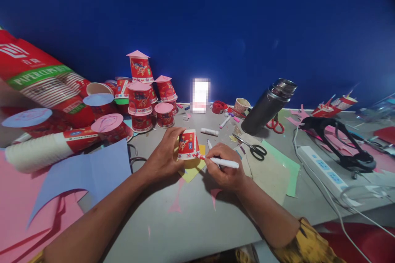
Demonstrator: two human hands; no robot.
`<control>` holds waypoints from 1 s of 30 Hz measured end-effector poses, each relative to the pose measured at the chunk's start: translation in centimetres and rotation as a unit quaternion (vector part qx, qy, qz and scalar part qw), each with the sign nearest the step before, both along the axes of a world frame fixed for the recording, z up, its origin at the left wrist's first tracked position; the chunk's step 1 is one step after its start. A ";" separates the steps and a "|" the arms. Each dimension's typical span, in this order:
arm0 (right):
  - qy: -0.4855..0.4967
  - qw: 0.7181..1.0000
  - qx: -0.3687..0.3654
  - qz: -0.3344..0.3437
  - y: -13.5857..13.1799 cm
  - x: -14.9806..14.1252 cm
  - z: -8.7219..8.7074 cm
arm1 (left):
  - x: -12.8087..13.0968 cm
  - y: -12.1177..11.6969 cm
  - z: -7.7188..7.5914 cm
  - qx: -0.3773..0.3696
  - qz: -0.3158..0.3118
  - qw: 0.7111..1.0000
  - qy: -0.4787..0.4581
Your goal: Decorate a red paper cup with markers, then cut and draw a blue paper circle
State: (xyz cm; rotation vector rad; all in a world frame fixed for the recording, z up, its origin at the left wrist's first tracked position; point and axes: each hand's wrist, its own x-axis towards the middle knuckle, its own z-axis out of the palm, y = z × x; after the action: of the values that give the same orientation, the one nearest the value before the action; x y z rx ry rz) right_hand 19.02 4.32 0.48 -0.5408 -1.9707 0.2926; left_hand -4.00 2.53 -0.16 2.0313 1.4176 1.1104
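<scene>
In the middle of the head view my left hand (165,152) is closed around a red paper cup (188,144), which stands upside down with its printed rim low. My right hand (226,166) grips a white marker (226,162). The marker's red tip meets or nearly meets the cup's lower right edge. Beneath the cup lies a piece of yellow paper (193,172). A white cap-like piece (209,144) shows just above my right fingers. Another white marker (209,132) lies on the table behind them.
Stacked red cups (140,98) with pink paper tops stand behind left, near a bag of paper cups (40,74). Blue paper (89,168) lies left. To the right are a dark flask (265,109), scissors (257,151), a power strip (321,168) and a black strap frame (339,144).
</scene>
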 end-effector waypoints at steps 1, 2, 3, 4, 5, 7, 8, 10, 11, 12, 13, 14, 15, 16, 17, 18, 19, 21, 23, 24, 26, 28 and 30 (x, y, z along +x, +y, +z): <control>-0.001 1.000 0.001 0.000 0.0 0.0 0.0 | 0.0 0.0 0.0 0.002 0.000 1.000 0.000; -0.003 1.000 0.002 0.000 0.0 0.0 0.1 | 0.0 0.0 0.0 0.004 0.000 1.000 -0.001; -0.006 1.000 0.003 -0.001 0.0 0.0 0.1 | 0.0 0.0 0.0 0.006 -0.001 1.000 -0.001; -0.007 1.000 0.004 -0.001 0.0 0.0 0.0 | 0.0 0.0 0.1 0.008 -0.003 1.000 -0.001; -0.009 1.000 0.004 -0.003 0.0 0.0 0.0 | 0.0 0.0 0.1 0.009 -0.005 1.000 -0.001; -0.014 1.000 0.003 -0.009 0.0 0.0 0.0 | 0.0 0.0 0.0 0.007 -0.008 1.000 -0.004; -0.018 1.000 0.003 -0.012 0.0 0.0 -0.1 | 0.0 0.0 0.0 0.006 -0.009 1.000 -0.008; -0.022 1.000 0.003 -0.014 0.0 0.0 -0.1 | 0.0 0.0 -0.1 0.004 -0.010 1.000 -0.015; -0.023 1.000 0.002 -0.012 0.0 0.0 0.0 | 0.0 0.0 -0.1 0.006 -0.009 1.000 -0.016; -0.023 1.000 0.001 -0.009 0.0 0.0 0.0 | 0.0 0.0 -0.2 0.010 -0.009 1.000 -0.015; -0.022 1.000 0.000 -0.006 0.0 0.0 0.0 | 0.0 0.0 -0.2 0.014 -0.008 1.000 -0.013; -0.021 1.000 0.000 -0.005 -0.1 0.0 0.1 | -0.1 0.0 -0.2 0.019 -0.007 1.000 -0.011; -0.018 1.000 0.000 -0.005 -0.1 0.0 0.1 | -0.1 0.0 -0.2 0.022 -0.006 1.000 -0.009; -0.014 1.000 0.002 -0.007 -0.1 0.0 0.1 | -0.1 0.0 -0.2 0.024 -0.004 1.000 -0.007; -0.010 1.000 0.002 -0.010 -0.1 0.0 0.1 | -0.1 -0.1 -0.2 0.024 -0.004 1.000 -0.006; -0.007 1.000 0.002 -0.012 0.0 0.0 0.0 | -0.1 -0.1 -0.1 0.022 -0.005 1.000 -0.006; -0.005 1.000 0.001 -0.015 0.0 0.0 0.0 | -0.1 -0.1 -0.1 0.019 -0.005 1.000 -0.006; -0.008 1.000 0.001 -0.018 0.0 0.0 -0.1 | 0.0 -0.1 -0.1 0.015 -0.008 1.000 -0.008; -0.015 1.000 0.003 -0.015 0.1 0.0 -0.1 | 0.0 0.0 -0.2 0.011 -0.010 1.000 -0.010; -0.015 1.000 0.003 -0.012 0.1 0.0 -0.1 | 0.0 0.0 -0.2 0.009 -0.010 1.000 -0.010; -0.005 1.000 0.001 -0.009 0.0 0.0 0.0 | -0.1 0.0 -0.2 0.008 -0.011 1.000 -0.007; 0.010 1.000 -0.002 -0.012 0.0 0.0 0.1 | -0.2 0.0 -0.2 0.011 -0.011 1.000 0.002; 0.020 1.000 -0.004 -0.016 0.0 0.0 0.3 | -0.3 0.0 -0.2 0.016 -0.009 1.000 0.012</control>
State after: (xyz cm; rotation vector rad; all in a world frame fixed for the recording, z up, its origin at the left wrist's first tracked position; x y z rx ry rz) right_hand 19.04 4.30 0.74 -0.5662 -1.9212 0.2900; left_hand -4.27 2.54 -0.33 2.0813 1.3994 1.1116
